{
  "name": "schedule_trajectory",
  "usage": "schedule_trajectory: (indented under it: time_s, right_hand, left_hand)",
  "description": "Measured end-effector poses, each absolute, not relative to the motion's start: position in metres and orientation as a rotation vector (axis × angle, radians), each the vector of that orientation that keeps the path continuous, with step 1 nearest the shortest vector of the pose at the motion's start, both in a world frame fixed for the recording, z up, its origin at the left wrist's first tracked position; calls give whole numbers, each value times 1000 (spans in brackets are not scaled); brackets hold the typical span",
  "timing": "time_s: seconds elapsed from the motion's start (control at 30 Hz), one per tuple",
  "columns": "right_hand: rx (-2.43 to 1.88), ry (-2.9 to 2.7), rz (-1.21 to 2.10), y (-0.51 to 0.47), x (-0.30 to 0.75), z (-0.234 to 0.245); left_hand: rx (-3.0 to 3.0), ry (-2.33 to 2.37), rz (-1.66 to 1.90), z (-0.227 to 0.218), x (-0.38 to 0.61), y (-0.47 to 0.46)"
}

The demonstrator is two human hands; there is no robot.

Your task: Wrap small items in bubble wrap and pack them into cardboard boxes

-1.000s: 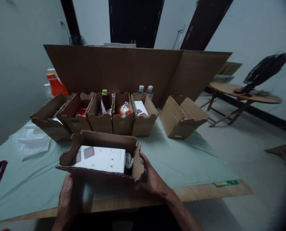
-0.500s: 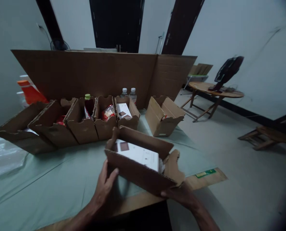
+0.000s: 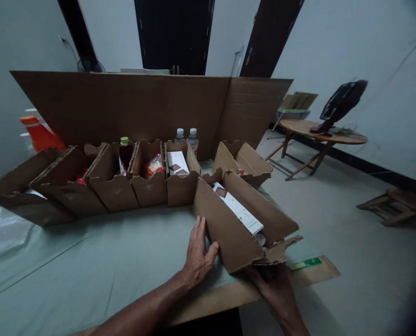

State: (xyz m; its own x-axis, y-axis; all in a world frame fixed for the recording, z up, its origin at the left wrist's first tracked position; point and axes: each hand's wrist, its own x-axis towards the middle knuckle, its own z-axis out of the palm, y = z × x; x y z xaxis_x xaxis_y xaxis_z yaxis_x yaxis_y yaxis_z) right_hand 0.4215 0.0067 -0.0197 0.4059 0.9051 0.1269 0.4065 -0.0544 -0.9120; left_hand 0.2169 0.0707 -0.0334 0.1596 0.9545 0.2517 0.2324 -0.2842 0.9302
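An open cardboard box (image 3: pixel 225 224) lies turned at an angle near the table's front right, with a white carton (image 3: pixel 238 210) inside it. My left hand (image 3: pixel 198 254) presses its fingers and thumb against the box's left side wall. My right hand (image 3: pixel 277 289) grips the box's near end from below, under a torn flap. Both hands hold the box.
A row of open cardboard boxes (image 3: pixel 116 179) with bottles and packets stands behind, with another open box (image 3: pixel 244 161) at the right. A tall cardboard sheet (image 3: pixel 141 107) backs them. Two water bottles (image 3: pixel 186 137), an orange bottle (image 3: pixel 39 135) and a round wooden table (image 3: pixel 320 128) are also in view.
The box has been swung from facing me to pointing away at an angle and shifted right, close to the row. My left hand moved onto its side wall; my right stays under its near end.
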Motion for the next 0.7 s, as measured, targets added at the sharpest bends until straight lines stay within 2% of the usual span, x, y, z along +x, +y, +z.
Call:
schedule_trajectory:
  time_s: [0.33,0.7]
  right_hand:
    - [-1699,-1257,623,20,409,-16]
    - [-1926,-1553,313,95,391,6]
  left_hand:
    - [1722,998,1112,-35,203,75]
    - [1528,1127,1131,-40,205,74]
